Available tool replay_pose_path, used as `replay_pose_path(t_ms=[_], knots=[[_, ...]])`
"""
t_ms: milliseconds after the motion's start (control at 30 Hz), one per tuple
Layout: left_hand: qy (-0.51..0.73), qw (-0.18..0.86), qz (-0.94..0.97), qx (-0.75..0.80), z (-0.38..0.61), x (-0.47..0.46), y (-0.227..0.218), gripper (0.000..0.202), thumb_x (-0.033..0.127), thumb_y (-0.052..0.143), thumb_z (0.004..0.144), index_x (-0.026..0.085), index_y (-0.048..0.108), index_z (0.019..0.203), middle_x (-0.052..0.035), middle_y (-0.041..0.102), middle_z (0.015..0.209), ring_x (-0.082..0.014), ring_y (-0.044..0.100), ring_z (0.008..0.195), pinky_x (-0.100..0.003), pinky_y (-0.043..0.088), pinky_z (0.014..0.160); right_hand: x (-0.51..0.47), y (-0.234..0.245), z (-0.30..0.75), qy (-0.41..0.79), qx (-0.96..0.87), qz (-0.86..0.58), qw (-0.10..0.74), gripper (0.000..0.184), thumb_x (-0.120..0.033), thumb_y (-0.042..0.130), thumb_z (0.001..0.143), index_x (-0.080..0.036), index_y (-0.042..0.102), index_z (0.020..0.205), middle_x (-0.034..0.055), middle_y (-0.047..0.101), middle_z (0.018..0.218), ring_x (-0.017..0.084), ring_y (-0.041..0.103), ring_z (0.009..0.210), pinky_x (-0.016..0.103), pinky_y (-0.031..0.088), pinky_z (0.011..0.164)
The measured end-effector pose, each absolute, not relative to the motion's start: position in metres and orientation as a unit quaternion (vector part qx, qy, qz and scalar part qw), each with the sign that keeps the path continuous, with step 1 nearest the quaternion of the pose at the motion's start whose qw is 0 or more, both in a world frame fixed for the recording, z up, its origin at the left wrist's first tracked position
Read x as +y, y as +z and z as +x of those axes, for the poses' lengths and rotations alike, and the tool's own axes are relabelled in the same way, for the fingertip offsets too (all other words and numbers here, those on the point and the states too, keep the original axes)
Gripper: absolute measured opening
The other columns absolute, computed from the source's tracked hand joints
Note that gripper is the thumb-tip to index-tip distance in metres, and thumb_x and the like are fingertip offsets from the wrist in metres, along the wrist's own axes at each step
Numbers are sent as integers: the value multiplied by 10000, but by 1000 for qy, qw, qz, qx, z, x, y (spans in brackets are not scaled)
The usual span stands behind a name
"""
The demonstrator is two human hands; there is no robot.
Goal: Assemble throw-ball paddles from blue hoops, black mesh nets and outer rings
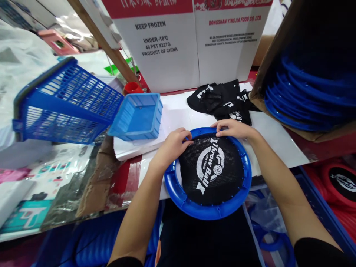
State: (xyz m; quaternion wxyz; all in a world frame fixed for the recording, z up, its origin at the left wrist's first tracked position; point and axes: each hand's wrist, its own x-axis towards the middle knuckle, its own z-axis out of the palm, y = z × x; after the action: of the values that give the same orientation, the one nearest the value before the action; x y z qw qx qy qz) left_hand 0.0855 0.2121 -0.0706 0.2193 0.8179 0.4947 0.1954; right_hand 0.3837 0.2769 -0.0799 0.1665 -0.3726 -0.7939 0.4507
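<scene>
On the white sheet (278, 137) at the near edge of the table, a blue ring (207, 213) is laid flat, directly in front of the person. A black mesh (222, 185) printed "Throw Ball" in white is stretched across the ring, with a gap of white left visible at its left side. The upper left of the rim is gripped by the left hand (174, 145), the fingers being curled over the mesh edge. The far rim is covered by the right hand (233, 129), with bent fingertips pressed onto the mesh edge; whether this hand is clamped on the rim cannot be told. Just beyond the right hand, a pile of black mesh pieces (222, 99) is kept. A small blue tray (137, 118) and a tilted blue basket (66, 105) are located to the left. A cardboard box (319, 133) of stacked blue rings (311, 96) is positioned to the right, and white cartons (172, 48) are stood behind.
</scene>
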Motion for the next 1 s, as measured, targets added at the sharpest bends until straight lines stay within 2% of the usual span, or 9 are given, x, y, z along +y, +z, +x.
replay_pose_path(t_ms=[300,433,567,700,833,900,1000], knots=[[133,223,848,463,74,213,-71,204,340,594,968,202,736,921,-65,614,980,-212,616,908,-378,523,891,282,-83,387,474,-794,-338,176,285,-482,710,874,-201,705,825,101,706,1343,286,631,1230,517,417,1131],[125,248,839,469,71,216,-69,169,296,605,940,195,721,871,-63,648,961,-206,628,894,-365,527,886,284,-86,386,475,-793,-338,178,299,-493,707,868,-197,701,830,111,711,1324,292,633,1220,516,412,1130],[146,260,813,500,68,217,-65,87,225,624,892,196,697,854,-49,719,899,-196,650,849,-339,518,820,287,-89,387,471,-795,-336,179,304,-501,709,873,-200,699,829,102,711,1316,277,635,1198,504,418,1126],[172,272,779,538,67,216,-61,103,252,637,880,209,720,838,-25,759,826,-184,659,774,-325,508,757,288,-90,388,487,-788,-332,177,319,-514,722,867,-200,696,820,96,708,1320,280,627,1208,509,415,1133],[196,313,756,541,67,216,-61,103,277,688,836,214,762,803,-27,790,831,-193,692,799,-341,542,795,286,-87,391,507,-779,-326,170,345,-532,728,869,-195,676,816,109,683,1368,289,612,1229,504,405,1139],[207,351,737,539,66,216,-61,105,287,715,816,215,785,846,-35,805,870,-200,713,825,-354,568,830,285,-85,392,518,-775,-323,166,362,-548,729,870,-196,667,810,107,681,1374,288,611,1225,500,407,1137],[221,402,706,539,63,217,-62,259,283,729,804,211,791,1045,-46,809,884,-202,731,817,-363,598,819,284,-83,393,526,-770,-322,166,373,-558,733,866,-198,663,797,99,687,1370,283,613,1218,500,408,1140]])
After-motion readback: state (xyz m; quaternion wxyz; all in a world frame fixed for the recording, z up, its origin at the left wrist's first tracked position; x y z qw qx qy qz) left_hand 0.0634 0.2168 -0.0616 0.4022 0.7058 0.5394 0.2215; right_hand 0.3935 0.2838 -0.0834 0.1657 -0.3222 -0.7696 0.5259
